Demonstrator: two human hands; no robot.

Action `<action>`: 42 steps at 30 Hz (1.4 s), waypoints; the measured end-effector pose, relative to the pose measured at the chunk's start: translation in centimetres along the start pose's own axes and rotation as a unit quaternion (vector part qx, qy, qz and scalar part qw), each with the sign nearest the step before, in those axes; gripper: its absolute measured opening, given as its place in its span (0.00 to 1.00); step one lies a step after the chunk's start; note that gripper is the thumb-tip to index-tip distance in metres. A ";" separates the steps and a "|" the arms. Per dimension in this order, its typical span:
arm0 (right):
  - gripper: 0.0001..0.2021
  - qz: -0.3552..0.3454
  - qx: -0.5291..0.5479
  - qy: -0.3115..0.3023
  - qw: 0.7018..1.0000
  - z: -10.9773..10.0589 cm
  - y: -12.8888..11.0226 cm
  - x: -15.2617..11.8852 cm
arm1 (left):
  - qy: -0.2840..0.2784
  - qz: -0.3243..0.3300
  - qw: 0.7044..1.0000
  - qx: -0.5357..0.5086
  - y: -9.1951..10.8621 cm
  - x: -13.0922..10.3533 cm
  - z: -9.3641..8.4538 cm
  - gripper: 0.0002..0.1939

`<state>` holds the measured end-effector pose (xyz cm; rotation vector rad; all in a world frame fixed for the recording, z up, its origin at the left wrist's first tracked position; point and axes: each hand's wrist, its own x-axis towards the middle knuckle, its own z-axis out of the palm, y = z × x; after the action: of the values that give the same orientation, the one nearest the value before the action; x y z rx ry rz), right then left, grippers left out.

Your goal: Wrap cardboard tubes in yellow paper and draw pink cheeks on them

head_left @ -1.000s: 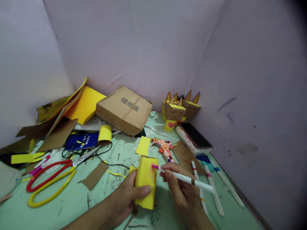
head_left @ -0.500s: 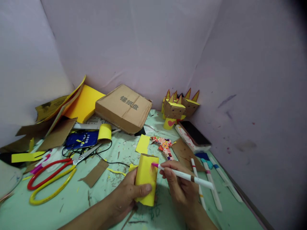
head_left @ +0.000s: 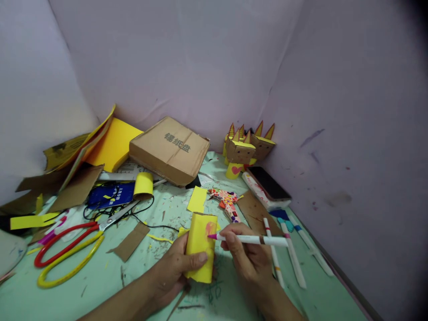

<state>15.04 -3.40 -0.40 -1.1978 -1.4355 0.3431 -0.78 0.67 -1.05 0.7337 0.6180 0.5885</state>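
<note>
The left hand (head_left: 175, 267) has its grip closed round a yellow tube (head_left: 201, 247), thumb across the front. In the right hand's (head_left: 249, 254) grip is a white marker (head_left: 257, 240), its magenta tip touching the tube beside a pinkish patch. Scissors (head_left: 96, 229) lie left of the left grip on the table (head_left: 133, 296); other markers (head_left: 294, 256) lie right of the right grip.

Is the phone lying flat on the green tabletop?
No, the phone rests on top of a white packet.
</note>
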 end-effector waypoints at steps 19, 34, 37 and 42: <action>0.07 0.020 0.028 0.032 0.999 0.3 0.5 0.2 | 0.014 -0.005 1.000 0.001 0.0 -0.1 -0.1 0.27; 0.07 0.023 0.026 0.043 0.998 0.5 0.0 0.4 | 0.016 -0.008 1.000 -0.001 0.1 -0.1 -0.1 0.27; 0.07 0.030 0.030 0.049 0.998 0.4 0.3 0.3 | 0.020 -0.006 1.000 -0.003 0.1 -0.1 -0.2 0.25; 0.07 0.038 0.037 0.055 0.997 0.3 0.3 0.2 | 0.028 -0.018 0.999 -0.003 0.2 -0.3 -0.2 0.26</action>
<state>15.00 -2.96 -0.60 -1.1956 -1.2743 0.3746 -1.18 0.72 -0.90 0.6999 0.6800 0.5796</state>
